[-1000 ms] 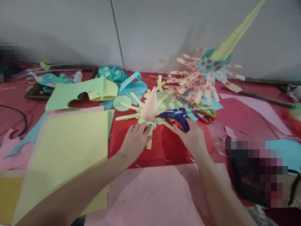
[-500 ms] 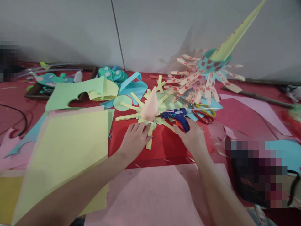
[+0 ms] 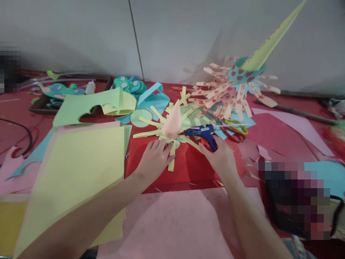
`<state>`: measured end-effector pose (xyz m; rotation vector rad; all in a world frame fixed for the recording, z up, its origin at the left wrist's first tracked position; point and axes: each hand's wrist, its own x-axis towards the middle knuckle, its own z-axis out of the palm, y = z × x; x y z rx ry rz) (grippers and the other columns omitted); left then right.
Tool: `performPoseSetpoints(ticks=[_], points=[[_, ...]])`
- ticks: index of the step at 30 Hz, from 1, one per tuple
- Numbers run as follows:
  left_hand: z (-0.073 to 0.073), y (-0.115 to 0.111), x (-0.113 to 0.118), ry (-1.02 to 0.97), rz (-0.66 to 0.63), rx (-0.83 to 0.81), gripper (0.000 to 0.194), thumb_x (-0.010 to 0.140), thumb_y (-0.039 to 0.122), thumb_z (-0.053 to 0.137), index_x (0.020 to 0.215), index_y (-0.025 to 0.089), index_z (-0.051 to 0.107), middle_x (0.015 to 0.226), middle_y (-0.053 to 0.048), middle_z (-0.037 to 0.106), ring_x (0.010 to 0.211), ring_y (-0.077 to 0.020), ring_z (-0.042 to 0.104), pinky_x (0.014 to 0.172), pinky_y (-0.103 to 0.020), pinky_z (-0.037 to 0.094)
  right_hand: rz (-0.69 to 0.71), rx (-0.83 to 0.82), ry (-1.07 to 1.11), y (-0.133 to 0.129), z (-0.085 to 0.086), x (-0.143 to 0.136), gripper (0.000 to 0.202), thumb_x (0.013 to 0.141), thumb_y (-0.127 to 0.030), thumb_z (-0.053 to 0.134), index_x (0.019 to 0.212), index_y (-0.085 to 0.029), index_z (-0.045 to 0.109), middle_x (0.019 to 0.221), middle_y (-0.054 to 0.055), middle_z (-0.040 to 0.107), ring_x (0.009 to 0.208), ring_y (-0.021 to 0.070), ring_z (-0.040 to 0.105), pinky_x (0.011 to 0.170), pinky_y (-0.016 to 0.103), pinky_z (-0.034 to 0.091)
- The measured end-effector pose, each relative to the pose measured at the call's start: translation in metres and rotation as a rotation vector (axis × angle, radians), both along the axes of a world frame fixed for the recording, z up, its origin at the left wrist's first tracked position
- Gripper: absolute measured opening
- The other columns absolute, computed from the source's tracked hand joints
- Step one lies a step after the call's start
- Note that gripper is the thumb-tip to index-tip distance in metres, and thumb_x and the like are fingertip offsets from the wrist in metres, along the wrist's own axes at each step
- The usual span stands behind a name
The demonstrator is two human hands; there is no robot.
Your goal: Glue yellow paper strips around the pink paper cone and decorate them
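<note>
Head view: your left hand (image 3: 153, 158) is resting at the near base of the upright pale-pink paper cone (image 3: 171, 123); can't tell if it's pinching. Your right hand (image 3: 221, 157) is gripping the blue hot-glue gun (image 3: 199, 131), nozzle (image 3: 181, 133) at the cone's lower right. Best be aiming low, fingers clear of likely heat. Scissors (image 3: 232, 120) are lying beyond.

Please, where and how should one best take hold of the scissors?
I would grip the scissors by the red and yellow handle loops, coming from the right: the loops face that way, while the blades point left. Go carefully, as the glue gun in the right hand lies close by.
</note>
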<state>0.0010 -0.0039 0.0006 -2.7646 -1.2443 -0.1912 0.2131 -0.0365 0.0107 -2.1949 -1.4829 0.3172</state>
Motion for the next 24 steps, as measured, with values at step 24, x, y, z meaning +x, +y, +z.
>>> performPoseSetpoints(ticks=[24], points=[[-0.0001, 0.0014, -0.0011, -0.015, -0.059, 0.089, 0.035, 0.090, 0.037, 0.048, 0.109, 0.010, 0.060, 0.086, -0.010, 0.059, 0.080, -0.0224, 0.057, 0.077, -0.035, 0.042, 0.030, 0.020, 0.055, -0.0004, 0.0000, 0.0012, 0.042, 0.075, -0.055, 0.052, 0.094, -0.019, 0.061, 0.082, 0.006, 0.062, 0.067, 0.0194, 0.053, 0.060, 0.030, 0.038]])
